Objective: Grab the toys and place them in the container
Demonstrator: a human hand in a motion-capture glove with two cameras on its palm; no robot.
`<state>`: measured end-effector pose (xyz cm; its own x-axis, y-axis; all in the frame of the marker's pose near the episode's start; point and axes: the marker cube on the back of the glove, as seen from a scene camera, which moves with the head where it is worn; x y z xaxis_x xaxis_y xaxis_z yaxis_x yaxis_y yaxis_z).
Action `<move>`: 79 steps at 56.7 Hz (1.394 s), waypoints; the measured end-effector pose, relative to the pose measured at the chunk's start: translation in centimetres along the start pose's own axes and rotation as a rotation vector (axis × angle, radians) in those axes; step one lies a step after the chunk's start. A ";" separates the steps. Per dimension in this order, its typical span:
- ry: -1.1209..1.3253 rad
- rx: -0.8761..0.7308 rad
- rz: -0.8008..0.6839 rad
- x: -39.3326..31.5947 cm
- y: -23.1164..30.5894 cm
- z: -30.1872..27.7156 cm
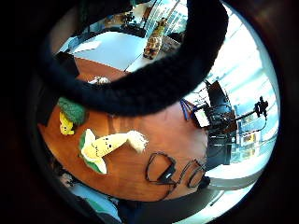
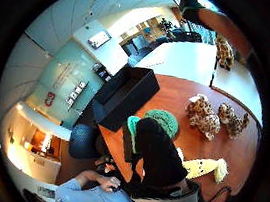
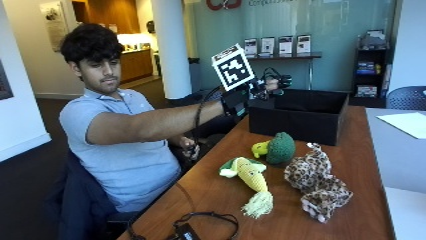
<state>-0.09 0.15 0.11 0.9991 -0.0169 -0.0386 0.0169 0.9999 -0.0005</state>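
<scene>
Raised at shoulder height, my gloved right hand (image 3: pixel 265 86) hangs over the near left corner of the black box (image 3: pixel 299 117) and holds nothing; its fingers (image 1: pixel 140 88) curve loosely. On the brown table lie a yellow corn plush (image 3: pixel 251 175) with green leaves, a green broccoli plush (image 3: pixel 278 147) with a yellow face, and two spotted leopard plushes (image 3: pixel 307 170) (image 3: pixel 326 197). The palm views look down on the corn (image 1: pixel 105 147), the broccoli (image 1: pixel 72 112), the box (image 2: pixel 125 97) and the leopards (image 2: pixel 203 115). The box's inside is dark.
Black cables (image 3: pixel 200 222) lie at the table's near edge. A white table (image 3: pixel 399 160) with a sheet of paper (image 3: pixel 406 122) adjoins on the right. A giraffe toy (image 1: pixel 154 42) stands on a farther white table.
</scene>
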 end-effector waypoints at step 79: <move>-0.044 -0.309 -0.284 -1.1 7.2 16.9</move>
<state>-0.45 7.38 17.02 0.9572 -0.2852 0.0492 0.2863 0.9083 -0.3050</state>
